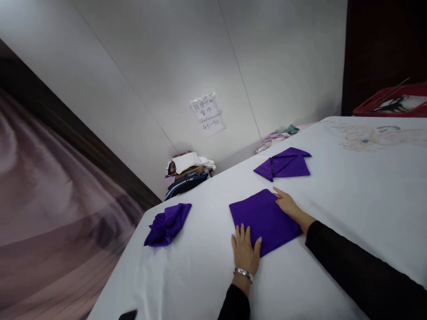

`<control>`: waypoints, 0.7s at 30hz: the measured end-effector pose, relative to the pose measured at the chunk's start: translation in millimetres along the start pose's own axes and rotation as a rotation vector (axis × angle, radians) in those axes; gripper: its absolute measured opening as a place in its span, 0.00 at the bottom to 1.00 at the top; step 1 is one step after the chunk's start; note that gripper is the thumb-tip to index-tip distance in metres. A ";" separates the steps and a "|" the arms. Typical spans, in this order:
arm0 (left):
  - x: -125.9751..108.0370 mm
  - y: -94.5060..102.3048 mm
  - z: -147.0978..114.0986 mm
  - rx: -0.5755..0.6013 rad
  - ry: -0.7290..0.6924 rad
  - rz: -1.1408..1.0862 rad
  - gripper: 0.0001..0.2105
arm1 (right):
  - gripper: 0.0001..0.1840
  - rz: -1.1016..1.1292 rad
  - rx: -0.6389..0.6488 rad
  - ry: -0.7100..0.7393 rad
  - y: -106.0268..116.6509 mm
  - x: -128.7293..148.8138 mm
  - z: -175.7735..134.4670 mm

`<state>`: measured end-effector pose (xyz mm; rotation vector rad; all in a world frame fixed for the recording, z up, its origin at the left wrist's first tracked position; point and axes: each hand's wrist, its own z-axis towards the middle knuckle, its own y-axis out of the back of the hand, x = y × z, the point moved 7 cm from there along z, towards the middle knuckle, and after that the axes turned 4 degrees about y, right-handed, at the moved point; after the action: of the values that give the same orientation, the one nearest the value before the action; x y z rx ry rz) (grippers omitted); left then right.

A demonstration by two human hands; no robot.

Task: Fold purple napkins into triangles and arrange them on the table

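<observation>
A purple cloth napkin (267,220), folded into a flat square, lies on the white-covered table (196,275) in front of me. My left hand (246,251) rests on its near left edge, palm down with the fingers spread; a silver bracelet circles that wrist. At the far right edge of the square, my right hand (287,203) touches the cloth with the index finger stretched out. Beyond it sits another purple napkin (290,164) folded into a pointed shape. A third purple napkin (168,224), crumpled or loosely shaped, is off to the left.
Behind the table edge is a stack of folded clothes (188,173), with more fabric (273,140) farther right. Handwritten paper signs (208,114) hang on the wall. A red basket (367,109) stands at the far right. A pink curtain (50,213) hangs on the left.
</observation>
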<state>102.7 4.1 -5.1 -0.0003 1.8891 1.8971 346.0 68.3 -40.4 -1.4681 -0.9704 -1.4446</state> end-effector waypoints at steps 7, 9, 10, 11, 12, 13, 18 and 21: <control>-0.7 0.7 -0.1 0.006 0.003 0.016 0.28 | 0.39 -0.273 -0.063 0.096 10.6 11.1 1.5; -1.1 1.1 -0.1 0.003 0.004 0.032 0.28 | 0.35 -0.437 -0.071 0.201 11.9 24.5 -1.6; -1.3 1.3 -0.1 -0.001 0.005 0.040 0.28 | 0.32 -0.522 -0.063 0.256 10.4 31.7 -4.1; -1.5 1.4 -0.1 -0.003 0.005 0.046 0.28 | 0.31 -0.593 -0.047 0.303 7.4 38.4 -7.2; -1.8 1.5 -0.1 -0.004 0.005 0.051 0.28 | 0.29 -0.639 -0.020 0.337 3.0 44.1 -10.8; -2.0 1.5 -0.1 -0.004 0.005 0.056 0.28 | 0.28 -0.672 0.013 0.368 -2.7 49.1 -15.2; -2.7 1.3 -0.4 -0.001 0.007 0.073 0.28 | 0.28 -0.823 0.279 0.509 -45.1 55.8 -46.9; -3.4 2.1 -1.1 -0.005 0.002 0.066 0.28 | 0.30 -0.960 0.429 0.501 -62.2 39.9 -61.3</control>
<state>104.7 2.1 -2.1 0.0588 1.9076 1.9460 267.8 31.4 1.4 -0.2453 -1.6092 -1.9418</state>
